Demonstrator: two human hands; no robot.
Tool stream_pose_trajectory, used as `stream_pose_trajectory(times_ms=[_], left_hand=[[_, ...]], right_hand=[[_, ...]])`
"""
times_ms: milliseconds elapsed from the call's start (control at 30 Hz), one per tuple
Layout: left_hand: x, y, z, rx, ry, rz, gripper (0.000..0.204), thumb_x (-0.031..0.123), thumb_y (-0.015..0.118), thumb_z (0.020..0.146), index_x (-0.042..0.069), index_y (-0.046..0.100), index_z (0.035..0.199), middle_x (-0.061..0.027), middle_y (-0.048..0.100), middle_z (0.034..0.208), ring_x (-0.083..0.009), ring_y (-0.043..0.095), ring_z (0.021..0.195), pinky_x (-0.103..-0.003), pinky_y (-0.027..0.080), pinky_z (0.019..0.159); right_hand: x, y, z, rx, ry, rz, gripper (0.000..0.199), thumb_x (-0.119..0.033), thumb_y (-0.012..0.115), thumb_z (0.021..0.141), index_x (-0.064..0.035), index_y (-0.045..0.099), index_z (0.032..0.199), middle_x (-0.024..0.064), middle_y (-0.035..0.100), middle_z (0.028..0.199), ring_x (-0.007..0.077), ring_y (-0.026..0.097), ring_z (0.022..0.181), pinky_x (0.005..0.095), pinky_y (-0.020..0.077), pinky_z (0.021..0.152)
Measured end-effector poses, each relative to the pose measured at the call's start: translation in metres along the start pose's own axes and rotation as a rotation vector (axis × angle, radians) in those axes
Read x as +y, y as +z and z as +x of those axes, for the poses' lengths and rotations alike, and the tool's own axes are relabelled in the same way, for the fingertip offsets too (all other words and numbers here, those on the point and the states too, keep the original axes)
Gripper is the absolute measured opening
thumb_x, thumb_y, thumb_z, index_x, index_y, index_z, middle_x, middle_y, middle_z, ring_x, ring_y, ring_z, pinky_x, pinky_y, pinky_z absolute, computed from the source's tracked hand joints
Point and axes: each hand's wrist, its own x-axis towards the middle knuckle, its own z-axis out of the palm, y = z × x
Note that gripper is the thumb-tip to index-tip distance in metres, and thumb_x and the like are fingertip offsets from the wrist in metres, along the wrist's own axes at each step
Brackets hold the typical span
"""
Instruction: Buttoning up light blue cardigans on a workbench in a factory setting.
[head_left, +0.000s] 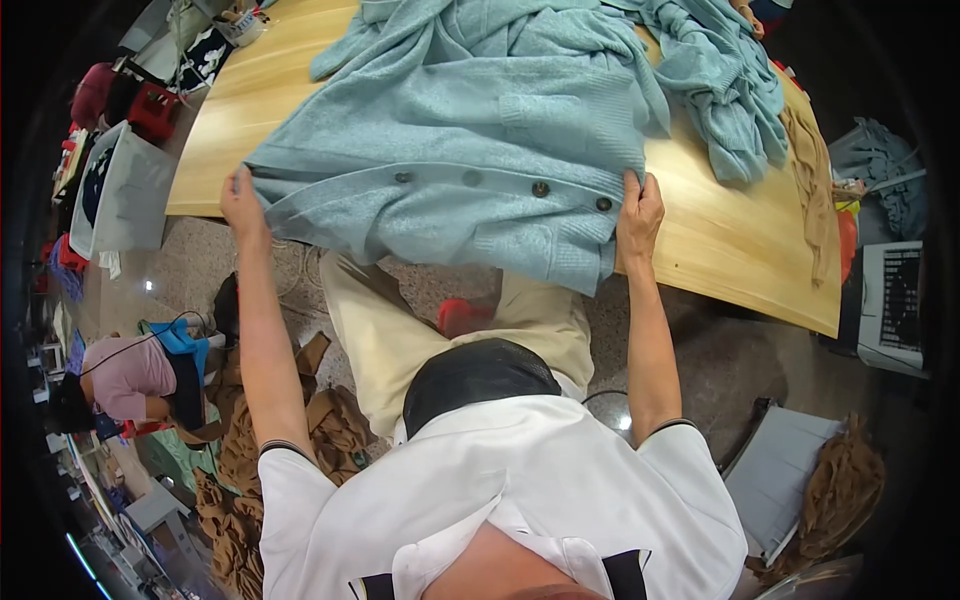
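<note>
A light blue-green knitted cardigan (400,130) is stretched between my two hands at the table's near edge. Its button band with several dark buttons runs across between them, and the lower part hangs over the edge above my lap. My left hand (243,203) pinches the cardigan at its left end. At the right, my right hand (639,215) grips the ribbed edge close to the last button, thumb and fingers closed on the fabric. Part of each hand's fingers is hidden by the cloth.
More blue-green knitwear (725,100) lies at the table's right, beside a tan garment (806,170) along the edge of the wooden table (740,240). A white bin (135,190) stands at the left. Brown garments (240,450) are heaped on the floor near another person (125,375).
</note>
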Motion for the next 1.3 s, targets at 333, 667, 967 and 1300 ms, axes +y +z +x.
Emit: stream_pose_trajectory(times_ms=[333, 667, 967, 1300], left_hand=[[0.028, 0.037, -0.059, -0.083, -0.007, 0.542, 0.065, 0.024, 0.082, 0.089, -0.003, 0.051, 0.139, -0.0165, 0.07, 0.117, -0.0264, 0.069, 0.106, -0.039, 0.053, 0.095], [0.158, 0.071, -0.101, -0.66, -0.045, -0.126, 0.023, 0.008, 0.07, 0.101, 0.001, 0.071, 0.123, -0.0026, 0.074, 0.112, -0.0088, 0.064, 0.102, -0.027, 0.051, 0.089], [0.303, 0.144, -0.238, -1.268, 0.852, -0.36, 0.04, 0.01, 0.076, 0.085, 0.003, 0.065, 0.122, -0.0104, 0.064, 0.095, -0.0303, 0.068, 0.073, -0.039, 0.053, 0.059], [0.319, 0.137, -0.243, -1.202, 0.903, -0.458, 0.084, 0.052, 0.101, 0.061, 0.008, 0.07, 0.125, -0.026, 0.056, 0.14, -0.0386, 0.061, 0.119, -0.053, 0.048, 0.098]], right_hand=[[-0.029, -0.004, -0.029, -0.158, -0.048, 0.032, 0.058, -0.031, 0.085, 0.089, 0.0018, 0.055, 0.127, 0.0222, 0.07, 0.103, 0.0362, 0.07, 0.094, 0.044, 0.0551, 0.084], [-0.045, 0.004, -0.024, -0.182, -0.207, -0.054, 0.066, -0.031, 0.093, 0.079, 0.0026, 0.061, 0.126, 0.0249, 0.069, 0.11, 0.0436, 0.068, 0.099, 0.0479, 0.0545, 0.085], [-0.111, -0.011, -0.042, -0.377, -0.614, -0.172, 0.105, -0.047, 0.092, 0.075, -0.0043, 0.044, 0.159, 0.03, 0.032, 0.166, 0.0479, 0.025, 0.156, 0.0531, 0.0249, 0.127], [-0.103, -0.072, -0.04, -0.747, -0.447, 0.042, 0.101, -0.042, 0.092, 0.077, -0.0051, 0.046, 0.158, 0.0261, 0.039, 0.163, 0.0391, 0.033, 0.154, 0.0489, 0.0285, 0.125]])
